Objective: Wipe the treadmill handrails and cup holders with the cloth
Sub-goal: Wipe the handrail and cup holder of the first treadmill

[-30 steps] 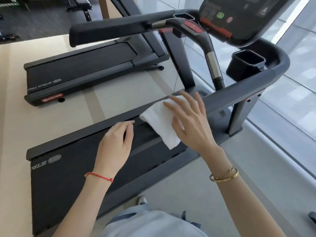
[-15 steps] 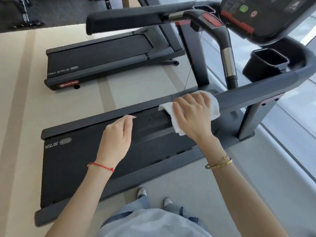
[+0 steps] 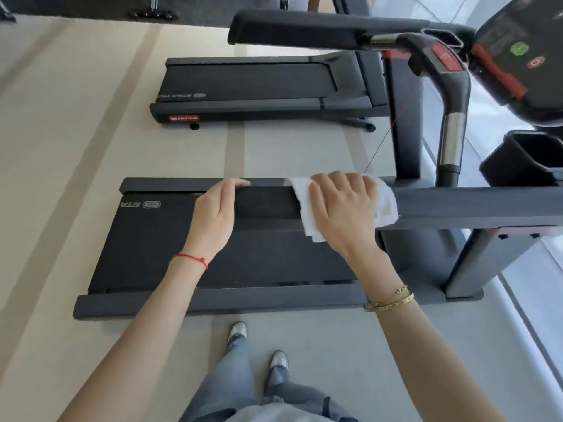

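The near handrail (image 3: 457, 207), a dark padded bar, runs left to right across the middle of the view. A white cloth (image 3: 387, 205) is draped over it. My right hand (image 3: 344, 208) presses down on the cloth with fingers curled over the rail's far side. My left hand (image 3: 213, 214) rests on the rail's free end, fingers fairly straight and lying over the top. A black cup holder (image 3: 524, 159) sits at the right, beyond the rail. The far handrail (image 3: 304, 28) crosses the top of the view.
The console (image 3: 518, 56) with red and green buttons hangs at the upper right, a thin red safety cord below it. The treadmill belt (image 3: 182, 245) lies under my arms. A second treadmill (image 3: 259, 86) stands behind. Window glass lines the right side. My feet stand beside the deck.
My right hand went from spread fingers to curled over the cloth, folding it onto the rail. My left hand stays at the rail's end. The view has tilted further down.
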{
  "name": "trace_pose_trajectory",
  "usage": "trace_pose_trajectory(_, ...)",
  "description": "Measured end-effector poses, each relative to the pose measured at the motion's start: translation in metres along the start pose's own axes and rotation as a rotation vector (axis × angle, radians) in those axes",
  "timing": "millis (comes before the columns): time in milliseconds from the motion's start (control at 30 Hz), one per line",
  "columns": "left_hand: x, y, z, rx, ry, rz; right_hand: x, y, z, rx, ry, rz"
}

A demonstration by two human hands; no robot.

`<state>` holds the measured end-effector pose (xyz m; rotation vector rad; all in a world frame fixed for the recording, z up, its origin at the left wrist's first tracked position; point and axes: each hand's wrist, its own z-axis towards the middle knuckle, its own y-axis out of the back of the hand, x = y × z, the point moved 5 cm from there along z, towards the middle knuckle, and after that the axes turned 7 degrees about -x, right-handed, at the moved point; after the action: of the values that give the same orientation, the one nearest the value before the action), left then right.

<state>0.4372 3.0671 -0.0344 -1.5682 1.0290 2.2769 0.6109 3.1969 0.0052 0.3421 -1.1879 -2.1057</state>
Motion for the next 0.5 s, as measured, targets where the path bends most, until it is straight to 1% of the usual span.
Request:
trace_pose_trajectory(100,0.004,0.002,-0.009,-0.064,0.037,-0.078,0.047,-0.009,-0.011,0.114,0.183,0.069)
trace_pose_trajectory(200,0.007,0.004,-0.012,-0.081,0.053,-0.094,0.052,-0.011,-0.007,0.175,0.290,0.053)
trace_pose_trajectory(267,0.008,0.005,-0.009,-0.078,0.049,-0.082,0.047,-0.011,-0.001,0.194,0.312,0.000)
trace_pose_trajectory(367,0.009,0.008,-0.007,-0.050,0.029,-0.077,0.056,-0.017,0.021,0.237,0.246,-0.050)
trace_pose_trajectory(433,0.013,0.010,-0.005,-0.038,0.040,-0.067,0.076,-0.027,0.030,0.258,0.288,-0.059)
trace_pose_trajectory(500,0.019,0.013,-0.004,-0.036,0.073,-0.056,0.093,-0.029,0.031,0.221,0.334,-0.008)
